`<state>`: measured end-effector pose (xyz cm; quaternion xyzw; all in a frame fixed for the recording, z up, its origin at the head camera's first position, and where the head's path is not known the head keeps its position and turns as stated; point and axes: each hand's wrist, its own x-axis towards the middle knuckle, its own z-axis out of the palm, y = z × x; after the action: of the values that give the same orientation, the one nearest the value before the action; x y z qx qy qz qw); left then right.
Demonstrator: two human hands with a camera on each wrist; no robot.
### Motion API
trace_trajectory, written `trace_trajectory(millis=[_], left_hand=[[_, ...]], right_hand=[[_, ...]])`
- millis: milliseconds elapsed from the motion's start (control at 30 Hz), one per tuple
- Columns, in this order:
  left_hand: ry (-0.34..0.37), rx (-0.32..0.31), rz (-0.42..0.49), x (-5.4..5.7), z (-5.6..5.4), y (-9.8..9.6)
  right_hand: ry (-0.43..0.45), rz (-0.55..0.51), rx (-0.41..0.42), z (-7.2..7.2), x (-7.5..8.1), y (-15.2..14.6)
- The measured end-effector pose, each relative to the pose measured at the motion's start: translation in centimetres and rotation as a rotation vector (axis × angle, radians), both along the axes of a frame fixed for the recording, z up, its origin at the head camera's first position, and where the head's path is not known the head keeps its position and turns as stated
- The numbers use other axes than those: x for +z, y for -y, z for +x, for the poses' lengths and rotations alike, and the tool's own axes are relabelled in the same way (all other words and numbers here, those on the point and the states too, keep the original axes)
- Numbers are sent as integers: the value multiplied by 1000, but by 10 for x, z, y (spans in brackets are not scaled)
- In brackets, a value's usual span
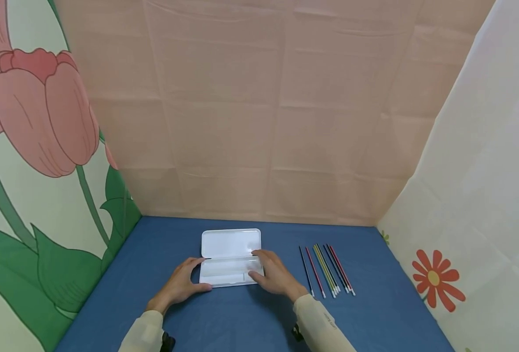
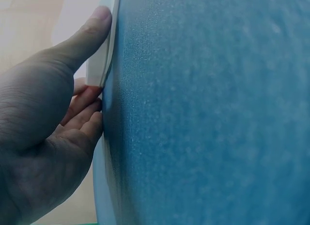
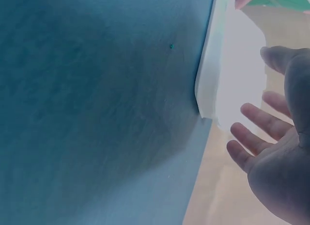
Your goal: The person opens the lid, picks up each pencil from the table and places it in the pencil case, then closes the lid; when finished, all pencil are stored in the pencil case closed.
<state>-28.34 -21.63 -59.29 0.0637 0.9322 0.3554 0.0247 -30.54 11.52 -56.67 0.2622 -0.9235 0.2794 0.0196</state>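
An open white pencil case [image 1: 222, 272] lies on the blue table, its hinged lid [image 1: 230, 243] folded back toward the far wall. My left hand [image 1: 182, 282] holds the case at its left end. In the left wrist view, the left thumb [image 2: 94, 33] lies against the front edge, with the fingers around the end. My right hand [image 1: 277, 274] hovers at the case's right end with fingers spread and holds nothing. The right wrist view shows those fingers [image 3: 261, 123] apart from the white case [image 3: 210, 74]. A small divider is visible inside, toward the right.
Several slim pencils [image 1: 325, 269] in dark, red and yellow colours, with white near ends, lie to the right of the right hand. The blue table [image 1: 224, 322] meets a tan backdrop behind, a tulip-printed sheet at left and a pale flowered sheet at right.
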Motion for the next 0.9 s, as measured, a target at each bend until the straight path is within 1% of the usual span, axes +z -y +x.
trace_trajectory(millis=[333, 433, 633, 900], left_hand=[[2, 0, 8, 1, 2, 0], [1, -2, 15, 1, 2, 1], [-3, -12, 16, 1, 1, 1], [-6, -15, 20, 2, 2, 1]], right_hand=[[21, -9, -47, 18, -2, -26], [17, -16, -56, 21, -2, -36], [-14, 2, -81, 25, -1, -56], [-14, 9, -137, 32, -5, -87]])
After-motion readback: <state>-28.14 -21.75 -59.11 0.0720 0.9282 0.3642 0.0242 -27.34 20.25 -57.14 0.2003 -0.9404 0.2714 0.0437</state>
